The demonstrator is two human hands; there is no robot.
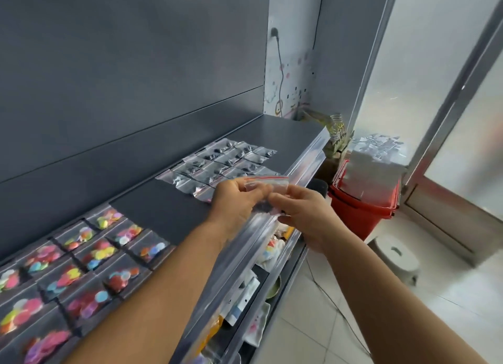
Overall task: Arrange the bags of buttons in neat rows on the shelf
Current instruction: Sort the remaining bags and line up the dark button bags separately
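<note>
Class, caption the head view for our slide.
Both hands hold a small bag above the shelf.

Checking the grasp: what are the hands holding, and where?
Both hands, left and right, pinch one small clear bag by its lower part.

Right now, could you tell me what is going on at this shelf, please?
A person is laying out bags of buttons on the dark shelf. Both the left hand and the right hand hold one small clear bag above the shelf's front edge. Bags of dark buttons already lie in rows beyond the hands, and bags of coloured buttons lie in rows nearer the camera.
</note>
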